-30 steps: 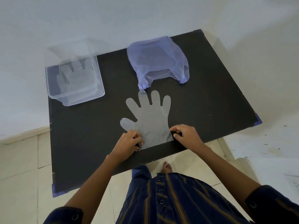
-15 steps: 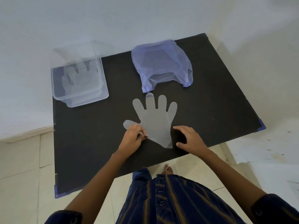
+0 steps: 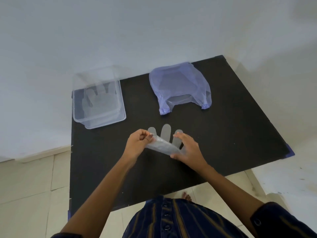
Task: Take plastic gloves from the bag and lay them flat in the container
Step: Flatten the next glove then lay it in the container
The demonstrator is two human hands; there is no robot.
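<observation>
Since the earlier frames the glove, which lay flat on the worktop with its cuff pressed down, has been lifted at the cuff end, and the view has tilted so that more wall is seen above the worktop.

In the head view, the cuff edge is pinched by the left hand between thumb and fingers, while the opposite cuff corner is gripped by the right hand; both hands are closed on the film. The glove is held between them, tilted, with three finger tips pointing away toward the bag; whether those tips touch the worktop cannot be told. The bag lies beyond the glove, slumped, its mouth toward the person. The container stands left of the bag, and at least one glove is already seen flat inside it.

The step in hand is judged to be the carry to the container. It is done well if the film is kept taut between both hands, lowered finger-end first and released only once spread, since thin film is likely to fold or cling.
</observation>
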